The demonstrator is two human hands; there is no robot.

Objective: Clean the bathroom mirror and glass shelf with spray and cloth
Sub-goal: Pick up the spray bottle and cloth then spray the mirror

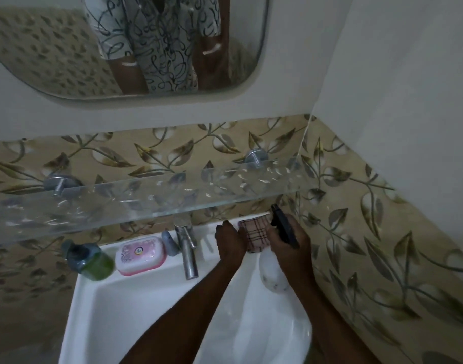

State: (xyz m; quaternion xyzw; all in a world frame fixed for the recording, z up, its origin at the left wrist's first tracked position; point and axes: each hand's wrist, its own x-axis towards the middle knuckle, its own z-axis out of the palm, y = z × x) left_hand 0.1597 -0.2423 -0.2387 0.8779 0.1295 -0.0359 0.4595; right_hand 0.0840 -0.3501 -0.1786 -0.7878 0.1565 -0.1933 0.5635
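The mirror (54, 48) hangs on the wall at the top and reflects a person in a patterned shirt. Below it the glass shelf (151, 200) runs across on two metal brackets, with nothing on it. Under the shelf's right end, my right hand (288, 240) grips a spray bottle (273, 275) with a black trigger head and a whitish body. My left hand (229, 241) rests on a folded checked cloth (254, 232) that lies on the basin's back right rim. Whether its fingers close on the cloth is hard to tell.
A white washbasin (135, 306) sits below with a chrome tap (187, 248). On its back rim stand a green bottle (89, 261), a pink soap box (139, 254) and a small grey item (170, 243). Leaf-patterned tiled walls close in behind and at right.
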